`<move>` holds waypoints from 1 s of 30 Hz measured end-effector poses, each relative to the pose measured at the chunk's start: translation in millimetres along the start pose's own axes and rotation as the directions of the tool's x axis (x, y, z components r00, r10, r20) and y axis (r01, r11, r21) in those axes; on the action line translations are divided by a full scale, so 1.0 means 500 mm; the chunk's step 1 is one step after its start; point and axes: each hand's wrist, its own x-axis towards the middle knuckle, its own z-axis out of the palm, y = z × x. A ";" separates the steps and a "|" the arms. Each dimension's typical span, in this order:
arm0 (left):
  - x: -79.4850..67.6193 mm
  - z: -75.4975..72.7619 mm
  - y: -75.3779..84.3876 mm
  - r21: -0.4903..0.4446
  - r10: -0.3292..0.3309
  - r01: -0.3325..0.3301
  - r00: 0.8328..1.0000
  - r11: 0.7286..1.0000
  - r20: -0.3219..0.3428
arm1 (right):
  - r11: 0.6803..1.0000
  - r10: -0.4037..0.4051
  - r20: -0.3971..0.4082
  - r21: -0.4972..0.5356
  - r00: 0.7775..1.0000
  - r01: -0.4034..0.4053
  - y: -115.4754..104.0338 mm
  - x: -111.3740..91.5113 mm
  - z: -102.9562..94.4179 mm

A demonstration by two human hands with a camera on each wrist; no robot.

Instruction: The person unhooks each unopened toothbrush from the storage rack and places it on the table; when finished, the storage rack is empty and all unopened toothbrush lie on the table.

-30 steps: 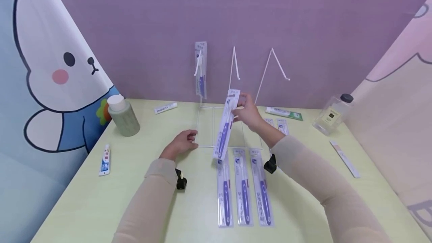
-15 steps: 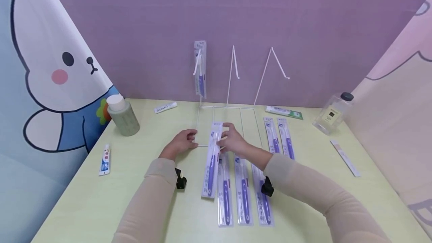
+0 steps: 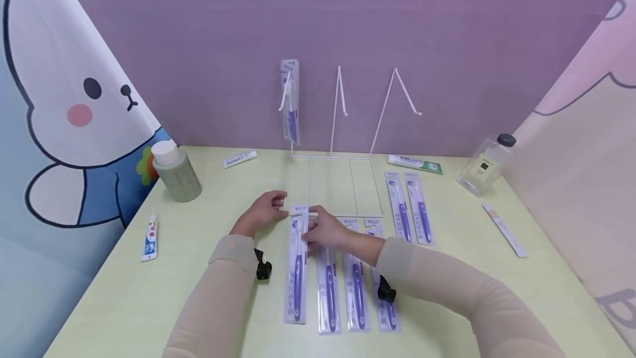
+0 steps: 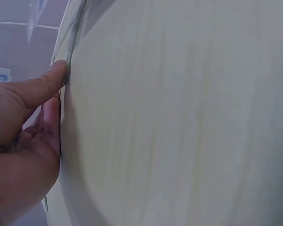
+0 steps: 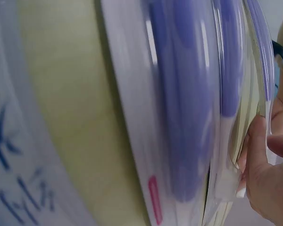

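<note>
In the head view, my left hand (image 3: 260,212) grips the front left corner of a white wire display rack (image 3: 332,157), thumb and fingers at the wire. My right hand (image 3: 328,230) pinches the right edge of a packaged purple-handled toothbrush (image 3: 297,275), low over the table and overlapping the rack's front bar. Right beside it lie three more packaged toothbrushes (image 3: 359,297) in a row, partly covered by my right hand and forearm. Another toothbrush pack (image 3: 291,104) hangs on the rack's left hook; the middle hook (image 3: 343,93) and right hook (image 3: 407,93) carry nothing.
Two toothbrush packs (image 3: 420,209) lie right of the rack. Around the edges are a green toothpaste box (image 3: 415,164), a perfume bottle (image 3: 486,166), a slim white strip (image 3: 504,231), a small white tube (image 3: 240,159), a white-capped bottle (image 3: 178,173) and a toothpaste tube (image 3: 150,238).
My right hand has brought the toothbrush pack from above the rack down and left, to the left of the row of packs. My left hand keeps its grip on the rack's corner.
</note>
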 end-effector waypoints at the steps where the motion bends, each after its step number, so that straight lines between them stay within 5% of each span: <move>1: 0.000 0.000 0.001 0.004 0.002 -0.002 1.000 1.000 0.000 | 1.000 0.008 0.003 -0.012 1.000 -0.008 0.001 -0.002 0.002; 15: 0.002 0.000 0.011 -0.008 0.009 -0.009 1.000 1.000 0.007 | 0.986 0.095 -0.015 -0.133 0.995 -0.096 0.005 -0.015 0.017; 18: 0.002 -0.001 0.010 -0.005 0.022 -0.022 1.000 1.000 0.008 | 0.968 0.102 -0.011 -0.230 0.995 -0.101 -0.002 -0.020 0.016; 21: 0.000 -0.001 0.008 -0.010 0.014 -0.014 1.000 1.000 0.005 | 0.917 0.108 0.001 -0.386 0.994 -0.099 -0.014 -0.026 0.011; 24: -0.002 0.001 0.006 -0.022 -0.009 0.009 1.000 1.000 0.001 | 0.900 0.135 0.032 -0.422 0.990 -0.109 -0.030 -0.037 -0.005; 30: -0.004 0.001 0.008 -0.032 -0.026 0.026 1.000 0.999 0.006 | 0.959 0.114 0.030 -0.266 0.993 -0.102 -0.045 -0.041 -0.092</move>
